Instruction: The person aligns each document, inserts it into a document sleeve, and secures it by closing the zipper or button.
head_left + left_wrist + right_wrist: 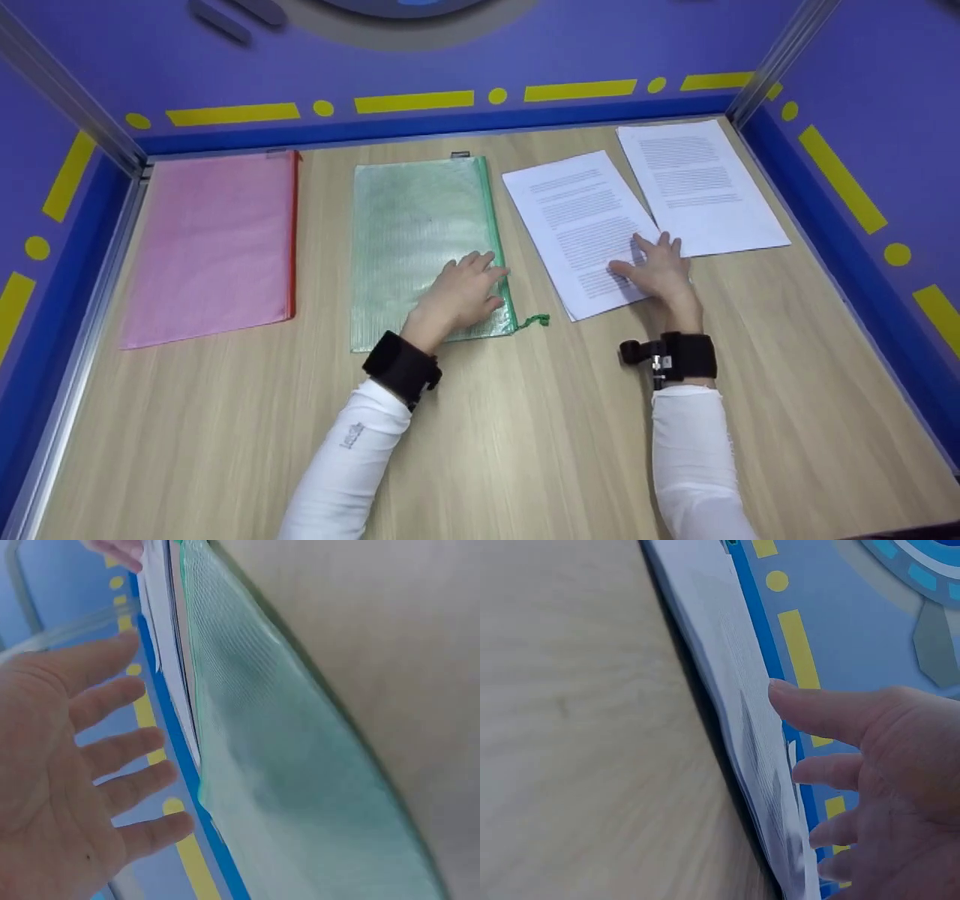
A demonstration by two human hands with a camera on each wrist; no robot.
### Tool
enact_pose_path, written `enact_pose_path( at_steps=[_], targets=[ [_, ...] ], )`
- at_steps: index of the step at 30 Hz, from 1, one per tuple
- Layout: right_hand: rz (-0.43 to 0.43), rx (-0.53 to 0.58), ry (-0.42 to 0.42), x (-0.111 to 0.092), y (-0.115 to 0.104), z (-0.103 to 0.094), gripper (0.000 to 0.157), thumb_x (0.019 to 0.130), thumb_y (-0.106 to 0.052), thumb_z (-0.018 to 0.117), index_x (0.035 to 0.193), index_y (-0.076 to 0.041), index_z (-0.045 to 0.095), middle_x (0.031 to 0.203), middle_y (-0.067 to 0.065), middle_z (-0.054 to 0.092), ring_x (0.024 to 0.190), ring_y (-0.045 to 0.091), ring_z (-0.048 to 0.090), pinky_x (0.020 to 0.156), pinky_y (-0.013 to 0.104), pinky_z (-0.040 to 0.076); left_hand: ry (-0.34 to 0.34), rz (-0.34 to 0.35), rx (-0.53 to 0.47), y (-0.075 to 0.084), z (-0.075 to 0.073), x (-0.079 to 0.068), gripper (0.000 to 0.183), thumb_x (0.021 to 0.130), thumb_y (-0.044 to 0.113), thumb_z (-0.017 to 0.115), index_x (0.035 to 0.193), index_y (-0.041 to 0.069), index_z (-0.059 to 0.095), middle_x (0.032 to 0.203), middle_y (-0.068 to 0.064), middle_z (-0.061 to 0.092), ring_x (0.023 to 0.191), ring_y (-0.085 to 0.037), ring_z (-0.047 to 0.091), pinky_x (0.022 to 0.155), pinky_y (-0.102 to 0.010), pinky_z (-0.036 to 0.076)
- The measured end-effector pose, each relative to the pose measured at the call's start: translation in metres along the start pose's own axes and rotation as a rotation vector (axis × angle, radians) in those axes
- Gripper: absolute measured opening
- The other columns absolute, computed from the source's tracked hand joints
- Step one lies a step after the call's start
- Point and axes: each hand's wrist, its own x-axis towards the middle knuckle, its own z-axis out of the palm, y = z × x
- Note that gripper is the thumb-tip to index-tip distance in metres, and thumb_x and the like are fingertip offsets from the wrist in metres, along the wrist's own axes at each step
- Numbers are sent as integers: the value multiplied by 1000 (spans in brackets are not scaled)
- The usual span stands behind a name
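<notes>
Both grips spread flat: left hand point(459, 294) pins green pouch point(420, 247), right hand point(656, 268) on nearer sheet point(577, 225); looks like pre-pickup, next needs pinching the sheet's edge

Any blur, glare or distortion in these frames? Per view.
Head: even light, no glare, soft focus, print on the sheets unreadable. Left wrist: left hand fairly sharp, green pouch smeared toward the bottom. Right wrist: table streaked, right hand soft.

Left hand point(67, 765) — palm showing, fingers straight and spread, at the left of the frame; green mesh zip pouch point(300, 787) — lying flat just beside the fingertips; white paper sheets point(161, 637) beyond its far edge; wooden tabletop point(390, 637) at right.
</notes>
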Motion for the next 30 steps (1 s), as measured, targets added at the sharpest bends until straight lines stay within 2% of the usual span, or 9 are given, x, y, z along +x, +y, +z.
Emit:
enact_pose_path(
  at_steps=[5,11,14,17,21,27,30],
  targets=[
    [24,32,-45,-1,-1,4,83,95,-49,56,156,-4,22,157,40,-13,146,56,-17,116,72,-6,-38,38,70,17,3,16,53,101,39,54,150,19,43,162,-11,32,152,-35,26,119,-59,28],
    [34,57,-92,-7,-10,6,76,98,-48,52,157,-9,25,160,34,-12,145,62,-11,115,75,3,-74,66,147,35,12,32,55,101,45,50,150,20,42,163,-9,30,153,-31,23,120,-58,27],
    [33,67,-105,-11,-16,6,71,99,-48,51,156,-10,29,163,32,-1,147,60,2,117,71,12,-119,65,145,43,18,36,58,101,46,50,152,22,40,164,-9,27,154,-31,22,121,-58,26],
    [12,102,-107,-14,-21,5,70,100,-49,49,155,-9,32,162,30,16,148,52,16,119,64,21,-153,59,147,48,21,38,58,100,47,51,152,23,41,165,-10,27,154,-31,22,122,-57,25],
    [-16,206,-72,-13,-24,-1,68,101,-47,49,153,-5,35,159,28,30,148,46,26,120,57,25,-181,53,146,50,23,41,54,100,46,51,149,23,45,163,-10,30,152,-29,27,121,-53,29],
    [39,459,53,-4,-22,-9,61,101,-39,53,150,-4,41,158,27,33,148,42,31,121,53,27,-195,51,84,53,22,45,52,100,38,54,148,19,46,164,-12,29,152,-31,28,121,-50,29],
    [78,529,98,0,-17,-14,57,101,-36,51,148,-4,44,153,24,41,137,36,45,112,43,41,-194,56,64,56,23,47,51,101,36,54,147,17,47,163,-13,29,152,-32,28,122,-51,29]
  ],
)
